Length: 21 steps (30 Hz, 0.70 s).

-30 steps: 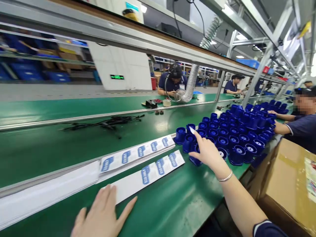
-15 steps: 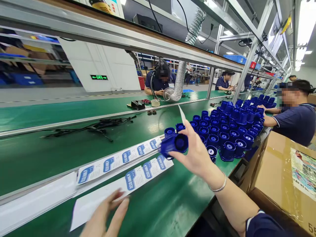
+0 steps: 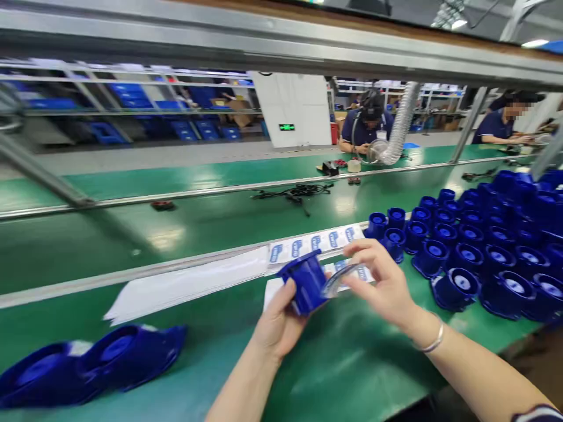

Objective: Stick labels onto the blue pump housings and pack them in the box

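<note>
My left hand (image 3: 275, 328) is closed around a blue plastic housing (image 3: 307, 286), which it holds tilted above the green bench. Pinched in my right hand (image 3: 389, 284) is a curled label (image 3: 338, 280), its near edge at the right side of the housing. Whether the label is stuck there I cannot tell. Behind and below the hands lies a sheet of blue-and-white labels (image 3: 273, 286), partly covered by them. A longer row of printed labels (image 3: 314, 243) rests on the sheets just beyond.
Many blue housings (image 3: 468, 255) crowd the bench at right. Two blurred housings (image 3: 118, 351) lie at the front left. White backing sheets (image 3: 185, 281) run along the metal strip. Black cables (image 3: 297, 192) lie farther back. A co-worker (image 3: 367, 123) sits across the bench.
The blue housing has passed from my right hand to my left, which was over the label sheet. My right hand keeps the label, now brought down to the housing. The view has swung left.
</note>
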Each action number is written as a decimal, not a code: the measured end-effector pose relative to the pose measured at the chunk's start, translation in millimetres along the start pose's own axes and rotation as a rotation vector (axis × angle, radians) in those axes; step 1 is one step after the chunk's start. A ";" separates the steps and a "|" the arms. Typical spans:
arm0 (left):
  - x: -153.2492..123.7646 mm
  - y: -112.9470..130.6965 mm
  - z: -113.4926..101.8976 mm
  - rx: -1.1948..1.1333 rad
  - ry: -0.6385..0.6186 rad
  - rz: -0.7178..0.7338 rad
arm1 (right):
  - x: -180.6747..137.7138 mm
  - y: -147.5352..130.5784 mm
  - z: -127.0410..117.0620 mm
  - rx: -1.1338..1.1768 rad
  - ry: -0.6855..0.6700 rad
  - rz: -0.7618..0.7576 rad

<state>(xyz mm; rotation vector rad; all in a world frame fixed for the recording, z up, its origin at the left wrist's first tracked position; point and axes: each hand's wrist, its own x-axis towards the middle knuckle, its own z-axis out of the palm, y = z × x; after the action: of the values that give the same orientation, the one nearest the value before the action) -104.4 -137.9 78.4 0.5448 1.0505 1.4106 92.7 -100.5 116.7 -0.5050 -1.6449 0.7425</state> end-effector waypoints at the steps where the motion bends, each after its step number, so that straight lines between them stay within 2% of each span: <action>1: -0.1 -6.0 -0.1 -0.069 -0.034 -0.037 | -0.1 5.9 -1.0 0.100 0.017 0.130; 4: -1.1 -23.0 -2.3 -0.177 -0.097 -0.107 | -6.9 23.2 -1.2 0.353 0.040 0.504; 6: -3.7 -29.4 -5.4 -0.174 -0.119 -0.142 | -13.1 30.2 -1.7 0.451 0.058 0.644; 9: -8.7 -29.8 -8.4 -0.140 -0.148 -0.156 | -18.3 32.1 -3.0 0.547 0.079 0.729; 14: -12.8 -23.3 -7.8 -0.149 -0.102 -0.137 | -19.5 26.3 -1.0 0.680 0.031 0.888; 21: -13.3 -18.1 0.4 -0.158 -0.089 -0.075 | -24.0 21.7 -3.5 0.757 -0.111 0.940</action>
<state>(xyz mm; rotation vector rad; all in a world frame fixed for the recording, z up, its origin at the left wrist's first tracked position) -92.5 -153.1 66.8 0.4449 0.8716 1.3770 99.5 -101.0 84.9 -0.6717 -1.0256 2.0039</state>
